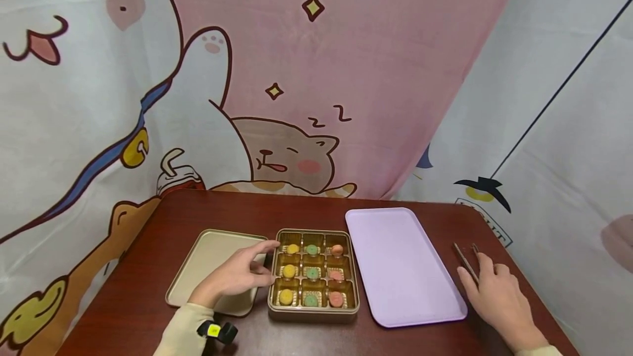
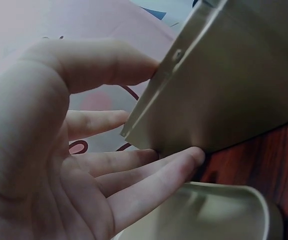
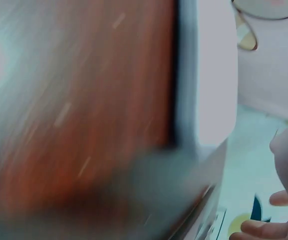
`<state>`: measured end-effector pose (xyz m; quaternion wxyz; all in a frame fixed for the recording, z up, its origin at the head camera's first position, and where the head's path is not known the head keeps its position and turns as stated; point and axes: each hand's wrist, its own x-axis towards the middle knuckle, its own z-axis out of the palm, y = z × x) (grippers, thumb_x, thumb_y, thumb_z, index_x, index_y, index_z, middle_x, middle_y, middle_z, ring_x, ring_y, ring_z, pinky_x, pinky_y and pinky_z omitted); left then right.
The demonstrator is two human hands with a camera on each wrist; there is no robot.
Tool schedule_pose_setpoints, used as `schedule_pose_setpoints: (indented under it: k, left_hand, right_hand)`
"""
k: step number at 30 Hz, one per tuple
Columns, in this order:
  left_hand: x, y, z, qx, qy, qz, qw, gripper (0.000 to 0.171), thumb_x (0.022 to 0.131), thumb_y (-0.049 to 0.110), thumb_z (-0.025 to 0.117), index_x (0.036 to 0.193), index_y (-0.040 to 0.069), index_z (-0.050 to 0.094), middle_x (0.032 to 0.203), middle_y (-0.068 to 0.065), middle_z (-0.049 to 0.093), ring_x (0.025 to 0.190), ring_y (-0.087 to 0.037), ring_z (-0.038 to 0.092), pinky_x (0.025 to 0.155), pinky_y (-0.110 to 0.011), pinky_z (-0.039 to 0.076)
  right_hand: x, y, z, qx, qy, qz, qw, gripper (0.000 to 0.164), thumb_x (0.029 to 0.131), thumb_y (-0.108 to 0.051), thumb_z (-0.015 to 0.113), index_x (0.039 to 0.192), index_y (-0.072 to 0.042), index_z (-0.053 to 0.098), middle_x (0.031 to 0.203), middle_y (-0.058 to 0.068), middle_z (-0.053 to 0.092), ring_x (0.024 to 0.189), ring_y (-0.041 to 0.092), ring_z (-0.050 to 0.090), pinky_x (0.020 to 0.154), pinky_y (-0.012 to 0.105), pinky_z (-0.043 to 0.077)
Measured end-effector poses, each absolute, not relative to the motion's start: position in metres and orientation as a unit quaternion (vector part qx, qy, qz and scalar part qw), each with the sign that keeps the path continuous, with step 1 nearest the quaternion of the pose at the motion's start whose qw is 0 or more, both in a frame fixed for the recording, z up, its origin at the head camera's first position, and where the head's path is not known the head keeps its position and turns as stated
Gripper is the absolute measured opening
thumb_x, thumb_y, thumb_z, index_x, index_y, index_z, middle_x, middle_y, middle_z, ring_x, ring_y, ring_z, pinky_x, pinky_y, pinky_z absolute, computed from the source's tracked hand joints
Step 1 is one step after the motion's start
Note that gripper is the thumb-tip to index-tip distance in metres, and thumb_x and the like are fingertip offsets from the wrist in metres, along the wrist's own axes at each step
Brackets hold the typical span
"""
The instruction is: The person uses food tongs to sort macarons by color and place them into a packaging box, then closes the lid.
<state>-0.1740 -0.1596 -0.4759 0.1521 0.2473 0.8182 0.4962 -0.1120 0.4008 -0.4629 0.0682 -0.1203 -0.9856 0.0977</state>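
Note:
A gold tin box [image 1: 312,315] holds a compartment tray with small round macaron-like pieces: yellow [image 1: 289,271] in the left column, green [image 1: 312,273] in the middle, pink-orange [image 1: 336,275] on the right. My left hand [image 1: 239,273] is at the box's left side, thumb and fingers spread. In the left wrist view, its fingertips are right at the box's side wall [image 2: 223,90]. At the table's right, my right hand [image 1: 501,295] reaches over slim metal tongs [image 1: 466,262], thumb and forefinger apart around them. The right wrist view is blurred; there the tongs [image 3: 196,212] appear beside the fingers.
A flat gold lid [image 1: 210,257] lies left of the box, partly under my left hand. Between the box and my right hand lies a lilac tray [image 1: 405,268]. All rest on a dark red-brown table [image 1: 316,210]. A cartoon-printed cloth [image 1: 386,70] hangs behind the table.

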Motion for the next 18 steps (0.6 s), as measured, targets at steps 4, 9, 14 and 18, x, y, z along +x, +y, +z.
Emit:
schedule_pose_setpoints:
  k: [4, 9, 14, 18]
  left_hand:
    - [-0.174, -0.165, -0.474, 0.250, 0.821, 0.494, 0.138, 0.076, 0.092, 0.016, 0.080, 0.158, 0.008, 0.042, 0.155, -0.030, 0.048, 0.102, -0.022, 0.076, 0.089, -0.033, 0.062]
    - [-0.171, -0.176, -0.469, 0.255, 0.834, 0.479, 0.100, 0.072, 0.093, 0.017, 0.080, 0.156, 0.007, 0.046, 0.153, -0.026, 0.053, 0.119, -0.039, 0.069, 0.102, -0.054, 0.057]
    - [-0.163, -0.191, -0.462, 0.247, 0.833, 0.488, 0.078, 0.068, 0.092, 0.015, 0.081, 0.153, 0.008, 0.051, 0.153, -0.023, 0.053, 0.128, -0.047, 0.061, 0.100, -0.053, 0.058]
    - [-0.159, -0.208, -0.459, 0.231, 0.838, 0.489, 0.070, 0.062, 0.093, 0.015, 0.080, 0.149, 0.007, 0.055, 0.151, -0.025, 0.054, 0.127, -0.050, 0.060, 0.097, -0.050, 0.060]
  right_hand:
    - [-0.119, 0.372, -0.459, -0.046, -0.985, 0.126, 0.109, 0.078, 0.104, -0.051, 0.059, 0.149, 0.009, 0.038, 0.129, 0.045, 0.046, 0.110, 0.061, 0.052, 0.079, 0.077, 0.049]
    - [-0.130, 0.334, -0.457, 0.046, -0.971, 0.166, 0.166, 0.073, 0.099, -0.041, 0.072, 0.149, 0.004, 0.045, 0.133, 0.037, 0.053, 0.117, 0.057, 0.055, 0.089, 0.074, 0.049]
    - [-0.142, 0.293, -0.458, 0.130, -0.945, 0.214, 0.208, 0.069, 0.093, -0.030, 0.080, 0.147, 0.002, 0.050, 0.132, 0.029, 0.058, 0.118, 0.049, 0.058, 0.092, 0.067, 0.051]
    - [-0.148, 0.259, -0.456, 0.173, -0.934, 0.239, 0.202, 0.070, 0.093, -0.031, 0.080, 0.149, -0.001, 0.050, 0.133, 0.025, 0.060, 0.120, 0.044, 0.060, 0.096, 0.063, 0.052]
